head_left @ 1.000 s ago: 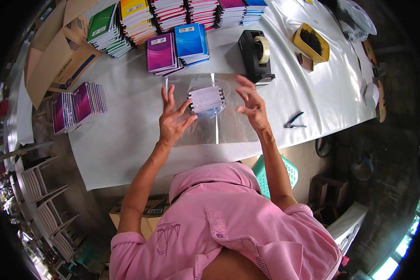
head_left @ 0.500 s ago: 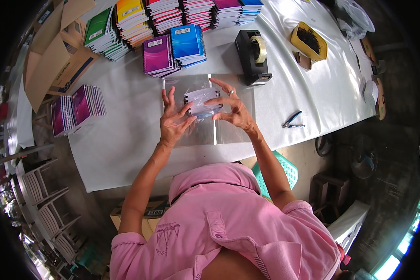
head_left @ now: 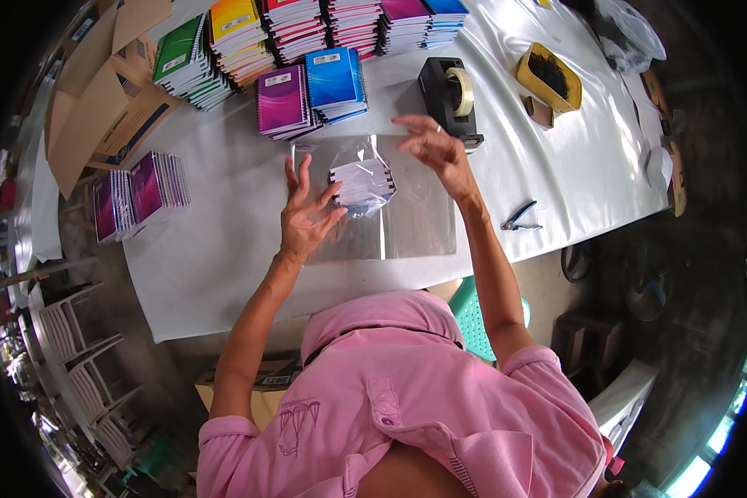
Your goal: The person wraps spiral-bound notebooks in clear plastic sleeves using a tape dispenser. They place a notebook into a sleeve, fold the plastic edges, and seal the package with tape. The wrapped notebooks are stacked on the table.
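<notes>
A small stack of spiral notebooks (head_left: 362, 183) in clear plastic wrap lies on a flat transparent sheet (head_left: 423, 224) in front of me. At its left edge is my left hand (head_left: 305, 212), fingers spread, with the thumb and a fingertip touching the wrapped stack. My right hand (head_left: 440, 156) is raised off the stack to the right, its fingers apart and slightly blurred, with nothing visible in them. Just beyond it stands a black tape dispenser (head_left: 436, 87) with a roll of clear tape (head_left: 461, 91), whose near end the hand comes close to.
Purple (head_left: 280, 95) and blue notebooks (head_left: 334, 79) are stacked ahead, with taller coloured piles (head_left: 241, 37) behind. Purple notebook packs (head_left: 145, 187) and an open cardboard box (head_left: 112, 116) are left. Rightward lie blue-handled pliers (head_left: 519, 216) and a yellow tub (head_left: 549, 76) of small dark pieces.
My right hand has let go of the wrapped stack and moved right and up toward the tape dispenser. The left hand has stayed at the stack's left edge.
</notes>
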The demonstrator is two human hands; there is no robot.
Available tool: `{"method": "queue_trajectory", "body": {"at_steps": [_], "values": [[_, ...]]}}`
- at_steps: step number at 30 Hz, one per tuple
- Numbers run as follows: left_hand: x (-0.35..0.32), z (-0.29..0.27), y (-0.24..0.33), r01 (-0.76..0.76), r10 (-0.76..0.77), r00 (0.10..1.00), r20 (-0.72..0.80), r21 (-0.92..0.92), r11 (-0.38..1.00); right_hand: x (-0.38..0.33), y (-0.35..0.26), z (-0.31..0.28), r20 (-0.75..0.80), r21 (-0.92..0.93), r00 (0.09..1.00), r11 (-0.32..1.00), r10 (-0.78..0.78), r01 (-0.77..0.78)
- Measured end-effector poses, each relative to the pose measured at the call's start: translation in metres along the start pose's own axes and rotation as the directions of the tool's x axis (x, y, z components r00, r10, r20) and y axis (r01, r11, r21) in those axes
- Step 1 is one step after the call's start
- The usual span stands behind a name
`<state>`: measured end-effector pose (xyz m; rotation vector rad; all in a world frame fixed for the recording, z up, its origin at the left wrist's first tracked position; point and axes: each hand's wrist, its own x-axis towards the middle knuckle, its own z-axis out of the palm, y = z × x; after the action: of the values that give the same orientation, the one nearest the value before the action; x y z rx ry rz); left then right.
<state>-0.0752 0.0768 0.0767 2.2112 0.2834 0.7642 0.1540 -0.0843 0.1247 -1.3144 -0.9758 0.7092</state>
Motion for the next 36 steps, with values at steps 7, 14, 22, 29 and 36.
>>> {"method": "queue_trajectory", "body": {"at_steps": [7,14,22,29,36], "values": [[-0.003,0.003,0.003,0.006,-0.006,1.000,0.002,-0.026,1.000,-0.023,0.036,0.019,0.237,-0.344,0.968,0.924,-0.084,0.164],[0.003,0.004,0.003,-0.012,0.012,0.999,0.050,0.010,1.000,-0.005,0.018,0.017,0.174,-0.106,0.984,0.994,0.042,-0.024],[-0.002,0.004,-0.003,-0.006,0.007,0.998,0.063,-0.011,1.000,0.015,-0.022,0.004,0.084,-0.009,0.996,1.000,0.009,-0.008],[0.006,0.002,0.005,-0.028,0.026,0.997,0.068,0.028,0.999,-0.041,0.037,0.034,0.079,-0.300,0.995,0.950,-0.061,0.082],[0.013,0.001,0.004,-0.065,0.061,0.996,0.070,0.057,0.996,-0.034,0.030,0.049,0.040,-0.444,0.985,0.880,-0.171,0.171]]}}
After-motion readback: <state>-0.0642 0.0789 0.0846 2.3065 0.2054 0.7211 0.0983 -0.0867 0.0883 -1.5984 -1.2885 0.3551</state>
